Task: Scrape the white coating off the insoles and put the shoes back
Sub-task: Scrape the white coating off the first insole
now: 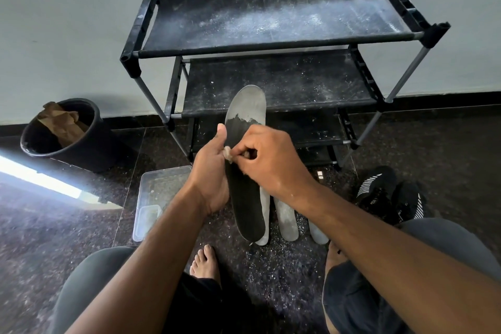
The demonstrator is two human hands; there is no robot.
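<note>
Two bare hands work on one insole [245, 144] held up in front of a black shoe rack [271, 43]. The left hand [210, 171] grips the insole along its left edge, thumb pointing up against the side, fingers wrapped behind. The right hand [271, 160] has its fingers curled tight, pinching a small pale scrap [227, 153] against the insole's middle; what sort of scraper it is cannot be told. The insole's lower part is bare black, while the toe end keeps its white coating [248, 103], with a ragged border between the two. Three more white-coated insoles [286, 219] lie side by side on the dark speckled floor [81, 225] just below, amid pale flakes. A pair of black shoes [390, 195] with white stripes sits on the floor to the right. A clear plastic container [151, 198] lies to the left, and a black bin [62, 130] holding brown paper stands by the wall. White dust speckles the rack's shelves.
</note>
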